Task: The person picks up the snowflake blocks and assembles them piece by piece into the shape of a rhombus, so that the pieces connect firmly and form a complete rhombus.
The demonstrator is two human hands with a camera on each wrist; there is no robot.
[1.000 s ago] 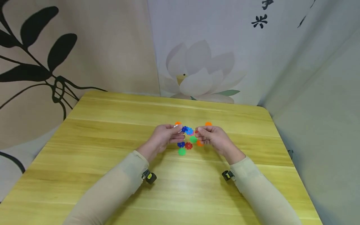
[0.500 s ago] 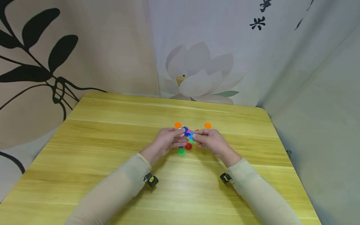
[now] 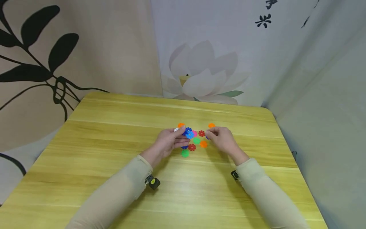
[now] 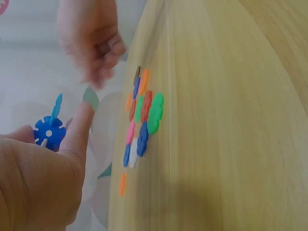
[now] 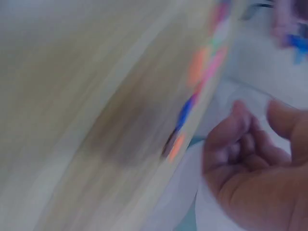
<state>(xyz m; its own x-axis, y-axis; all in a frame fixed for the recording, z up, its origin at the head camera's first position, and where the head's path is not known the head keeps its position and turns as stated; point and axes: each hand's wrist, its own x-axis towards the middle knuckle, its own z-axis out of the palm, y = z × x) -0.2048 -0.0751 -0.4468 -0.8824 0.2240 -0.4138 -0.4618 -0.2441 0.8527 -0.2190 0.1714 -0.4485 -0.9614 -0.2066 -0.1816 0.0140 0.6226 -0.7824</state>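
Note:
My left hand (image 3: pixel 168 141) pinches a small joined piece of notched plastic snowflake discs above the table. A dark blue disc (image 4: pixel 56 131) sits between thumb and fingers, and a light blue disc (image 4: pixel 57 108) stands slotted into its edge. A whitish edge shows at the dark blue disc, its shape mostly hidden. To the right, my right hand (image 3: pixel 223 140) hovers near the loose discs, blurred in its wrist view; thumb and forefinger are apart with nothing between them. Below the hands lie a red disc (image 3: pixel 201 133), a green disc (image 3: pixel 196 141) and an orange disc (image 3: pixel 203 144).
More loose discs lie flat on the wooden table (image 3: pixel 183 190): another red disc (image 3: pixel 192 147), a green disc (image 3: pixel 185 153) nearest me, and an orange disc (image 3: pixel 211 125) at the back. A printed curtain (image 3: pixel 206 63) hangs behind the table's far edge.
My right hand came in to the joined discs and pinched the light blue one, then let go and moved away right. The left hand keeps its hold, almost in place.

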